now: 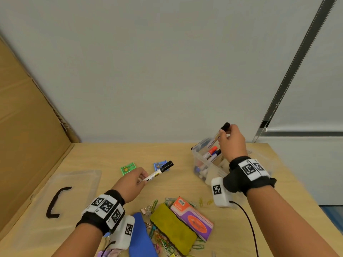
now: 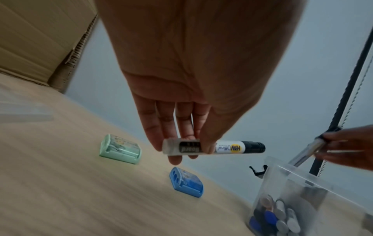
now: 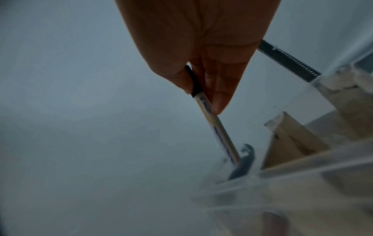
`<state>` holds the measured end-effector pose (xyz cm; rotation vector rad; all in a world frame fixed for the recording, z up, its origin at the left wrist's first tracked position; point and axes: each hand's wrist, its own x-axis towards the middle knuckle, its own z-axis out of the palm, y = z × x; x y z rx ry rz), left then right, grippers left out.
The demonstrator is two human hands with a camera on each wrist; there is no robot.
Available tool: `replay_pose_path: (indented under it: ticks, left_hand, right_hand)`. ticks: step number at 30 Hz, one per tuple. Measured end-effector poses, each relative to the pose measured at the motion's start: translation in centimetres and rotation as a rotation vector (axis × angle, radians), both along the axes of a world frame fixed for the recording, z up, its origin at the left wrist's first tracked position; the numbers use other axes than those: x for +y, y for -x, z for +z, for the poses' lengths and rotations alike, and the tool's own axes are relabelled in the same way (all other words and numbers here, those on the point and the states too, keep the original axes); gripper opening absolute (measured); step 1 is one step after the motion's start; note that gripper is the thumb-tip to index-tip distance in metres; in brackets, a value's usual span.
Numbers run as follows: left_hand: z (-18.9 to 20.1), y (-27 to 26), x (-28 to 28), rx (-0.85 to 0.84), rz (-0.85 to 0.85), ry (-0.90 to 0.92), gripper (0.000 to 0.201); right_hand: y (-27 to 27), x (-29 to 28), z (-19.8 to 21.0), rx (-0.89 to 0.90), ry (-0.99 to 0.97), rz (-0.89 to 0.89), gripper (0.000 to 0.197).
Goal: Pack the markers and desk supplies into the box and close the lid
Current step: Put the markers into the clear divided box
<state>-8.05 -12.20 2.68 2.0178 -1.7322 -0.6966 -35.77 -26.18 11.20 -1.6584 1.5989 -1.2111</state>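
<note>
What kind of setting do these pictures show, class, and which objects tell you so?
Probably an office or classroom desk: a light wooden table strewn with paper clips, whiteboard markers in a clear box, and two pencil sharpeners.

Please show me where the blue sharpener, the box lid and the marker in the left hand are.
blue sharpener [image 2: 186, 182]: left wrist view, top face.
box lid [image 1: 78, 180]: head view, clear panel.
marker [image 2: 228, 147]: left wrist view, white label.
</note>
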Motion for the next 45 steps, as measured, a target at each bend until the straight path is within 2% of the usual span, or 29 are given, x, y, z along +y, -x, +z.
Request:
replay_pose_path:
  ticks: [5, 7, 10, 12, 15, 19, 22, 26, 29, 32, 38, 42, 45]
  left_hand:
    - [0.2, 0.6, 0.0, 0.027, -0.016, 0.029, 0.009]
    - [0.2, 0.7, 0.0, 0.036, -0.019, 0.036, 0.009]
    - [0.1, 0.8, 0.0, 0.041, -0.026, 0.047, 0.010]
    - [0.1, 0.8, 0.0, 0.041, -0.032, 0.052, 0.010]
    - [0.0, 1.0, 0.1, 0.042, -0.043, 0.063, 0.011]
    - [-0.4, 1.4, 0.2, 0.058, -0.047, 0.075, 0.012]
    - [-0.3, 2.6, 0.0, 0.057, -0.053, 0.122, 0.013]
    - [1.4, 6.4, -1.0, 0.045, -0.056, 0.256, 0.022]
    - [3.1, 10.1, -2.8, -0.021, -0.073, 0.351, 0.030]
    - [4.1, 13.8, -5.8, -0.171, -0.097, 0.382, 0.032]
    - [4.5, 19.0, -11.6, -0.650, -0.155, 0.205, 0.022]
    - [4.5, 20.0, -14.0, -0.637, -0.120, 0.056, 0.018]
    - [4.2, 20.1, -15.1, -0.645, -0.099, -0.067, 0.031]
  right_hand:
    - [-0.7, -2.8, -1.5, 0.266, -0.295, -0.064, 0.026]
    - [-1.0, -3.4, -1.4, 0.355, -0.362, -0.061, 0.024]
    - [-1.2, -4.2, -1.4, 0.481, -0.427, -0.068, 0.036]
    - [-1.3, -4.1, -0.8, 0.508, -0.449, -0.062, 0.036]
    - [-1.1, -3.3, 0.1, 0.515, -0.426, -0.062, 0.024]
    - [1.4, -0.9, -0.3, 0.483, -0.329, -0.008, 0.038]
    - [4.4, 1.8, -2.0, 0.618, -0.243, 0.008, 0.041]
    - [8.0, 4.2, -5.5, 0.809, -0.263, -0.133, 0.057]
    - [9.1, 4.6, -7.4, 0.735, -0.302, -0.183, 0.073]
    - [9.0, 4.4, -7.9, 0.684, -0.290, -0.178, 0.077]
    - [9.0, 4.6, -7.8, 0.705, -0.288, -0.159, 0.075]
    - [8.8, 4.8, -7.7, 0.693, -0.281, -0.156, 0.074]
    - [8.8, 4.7, -7.7, 0.702, -0.281, -0.155, 0.075]
